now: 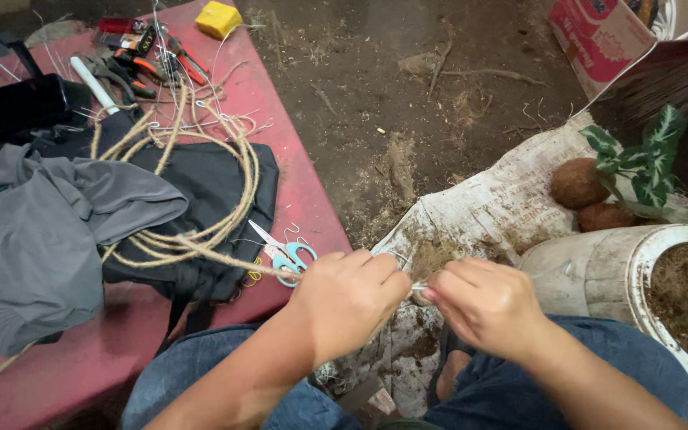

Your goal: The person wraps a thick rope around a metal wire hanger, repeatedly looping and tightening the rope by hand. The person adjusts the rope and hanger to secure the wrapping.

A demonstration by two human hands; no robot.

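Head view: jute rope (201,247) runs into the left hand (348,299), beside the right hand (483,306).

Single head view, steeply downward, close over both hands and lap, table (296,183) at left, floor (408,87) beyond.
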